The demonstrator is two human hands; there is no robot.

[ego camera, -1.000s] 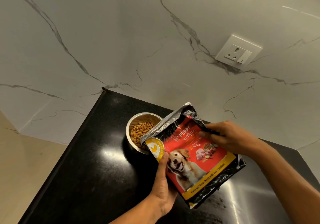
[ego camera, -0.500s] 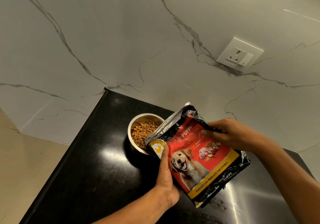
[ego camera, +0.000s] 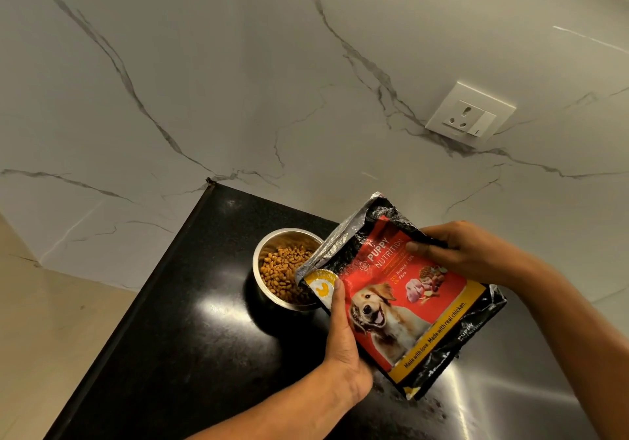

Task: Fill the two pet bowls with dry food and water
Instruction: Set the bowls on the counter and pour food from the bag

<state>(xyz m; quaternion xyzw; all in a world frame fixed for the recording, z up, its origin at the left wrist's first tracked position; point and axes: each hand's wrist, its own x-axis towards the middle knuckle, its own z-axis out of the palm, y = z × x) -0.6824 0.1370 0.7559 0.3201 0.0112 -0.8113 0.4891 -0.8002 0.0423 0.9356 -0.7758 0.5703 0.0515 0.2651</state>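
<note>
1. A white marble wall (ego camera: 238, 82) with grey veins is seen behind everything; it fills the upper part of the view.
2. A black polished countertop (ego camera: 190, 344) is placed against this wall, and bright light spots are reflected on its surface.
3. A puppy food bag (ego camera: 405, 307) is held above the countertop, tilted, with its open silver-lined mouth turned to the upper left, just beside the bowl. A dog picture and the words "PUPPY NUTRITION" are printed on its red front.
4. The bag is gripped by the left hand (ego camera: 343, 344) at its lower left edge; the thumb is pressed on the front near a yellow round sign, and the other fingers are hidden behind the bag.
5. The bag is gripped by the right hand (ego camera: 466, 252) at its upper right side; the fingers are closed together around the edge, with the thumb laid on the front.
6. A round steel pet bowl (ego camera: 269, 245) is standing on the countertop, to the left of the bag, and its near right rim is covered by the bag mouth.
7. Brown dry food (ego camera: 282, 267) is lying inside this bowl. Only one bowl is seen.
8. A white wall socket with a switch (ego camera: 471, 116) is mounted on the wall at the right.
</note>
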